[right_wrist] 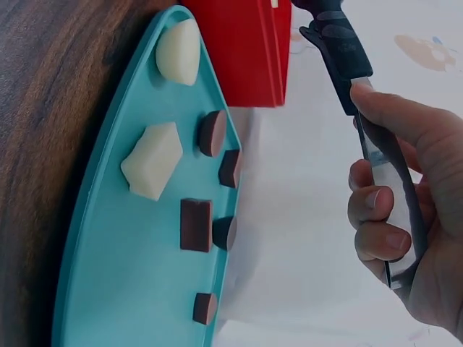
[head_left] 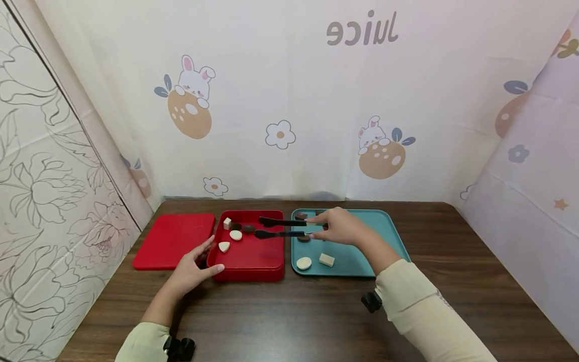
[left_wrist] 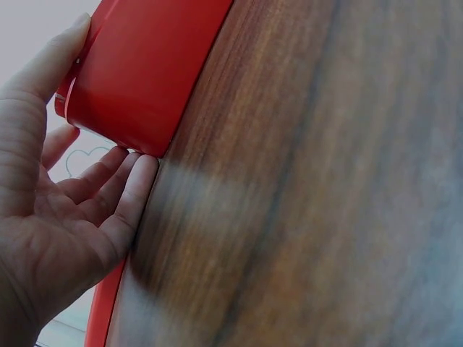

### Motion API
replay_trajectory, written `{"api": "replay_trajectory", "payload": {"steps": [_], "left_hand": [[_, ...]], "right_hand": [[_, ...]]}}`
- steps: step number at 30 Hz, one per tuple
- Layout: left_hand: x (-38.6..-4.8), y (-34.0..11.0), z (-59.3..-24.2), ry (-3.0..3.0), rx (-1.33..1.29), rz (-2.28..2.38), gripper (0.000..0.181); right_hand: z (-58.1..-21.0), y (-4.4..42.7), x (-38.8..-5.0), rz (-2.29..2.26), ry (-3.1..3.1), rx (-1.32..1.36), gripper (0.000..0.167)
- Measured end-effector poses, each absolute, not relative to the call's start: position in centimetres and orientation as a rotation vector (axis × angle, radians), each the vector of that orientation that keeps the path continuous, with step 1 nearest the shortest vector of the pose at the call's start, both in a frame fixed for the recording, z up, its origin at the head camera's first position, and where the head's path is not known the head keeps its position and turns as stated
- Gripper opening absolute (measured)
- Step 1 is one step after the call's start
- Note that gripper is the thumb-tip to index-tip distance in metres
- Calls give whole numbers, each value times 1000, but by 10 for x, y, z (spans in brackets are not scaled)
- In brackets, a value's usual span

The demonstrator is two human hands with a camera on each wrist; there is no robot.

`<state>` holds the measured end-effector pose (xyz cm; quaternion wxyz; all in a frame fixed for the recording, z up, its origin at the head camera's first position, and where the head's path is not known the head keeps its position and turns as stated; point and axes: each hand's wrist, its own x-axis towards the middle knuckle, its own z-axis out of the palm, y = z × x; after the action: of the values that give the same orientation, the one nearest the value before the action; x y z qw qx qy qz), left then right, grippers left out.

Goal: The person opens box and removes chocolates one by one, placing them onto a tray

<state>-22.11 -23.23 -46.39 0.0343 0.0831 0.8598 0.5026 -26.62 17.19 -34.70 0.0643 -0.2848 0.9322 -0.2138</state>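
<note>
In the head view, my left hand (head_left: 187,271) holds the near left corner of a red box (head_left: 255,257), thumb on its front and fingers at its side. The left wrist view shows that hand (left_wrist: 65,217) with fingertips against the box (left_wrist: 152,69). My right hand (head_left: 346,227) grips black-tipped tongs (head_left: 285,222), whose parted tips hang over the box; whether they hold anything I cannot tell. White pieces (head_left: 235,235) and dark pieces (head_left: 248,229) lie in the box. In the right wrist view, fingers and thumb of the hand (right_wrist: 427,210) pinch the metal handles.
Right of the box stands a teal tray (head_left: 357,256) with an oval white piece (head_left: 304,263), a white block (head_left: 326,260) and several dark pieces (right_wrist: 196,224). A flat red lid (head_left: 174,241) lies left of the box. A patterned curtain (head_left: 280,90) hangs behind the wooden table (head_left: 280,322).
</note>
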Motion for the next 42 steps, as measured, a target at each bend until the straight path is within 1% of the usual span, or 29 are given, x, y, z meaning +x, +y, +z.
{"api": "replay_trajectory", "payload": {"steps": [5,11,15,19,23,30,37,42], "left_hand": [[-219,-230,-460,2643,253,1547,85],[-205,-221,-435,2615,261,1570,83],[-202,-219,-430,2615,276,1557,83],[-202,-219,-429,2607,267,1569,81],[-203,-219,-429,2615,256,1558,80],[-220,-232,-463,2637,257,1544,85],[-222,-233,-465,2633,252,1551,86],[-216,-229,-453,2635,240,1548,84]], "right_hand": [[-348,157,-274,-602,2804,-850,44],[-352,145,-281,-559,2818,-851,45],[-354,137,-285,-551,2815,-831,44],[-356,132,-292,-536,2815,-753,44],[-358,128,-298,-537,2812,-703,43],[-363,118,-308,-488,2811,-654,42],[-367,110,-311,-398,2849,-705,40],[-369,106,-314,-380,2847,-702,40]]}}
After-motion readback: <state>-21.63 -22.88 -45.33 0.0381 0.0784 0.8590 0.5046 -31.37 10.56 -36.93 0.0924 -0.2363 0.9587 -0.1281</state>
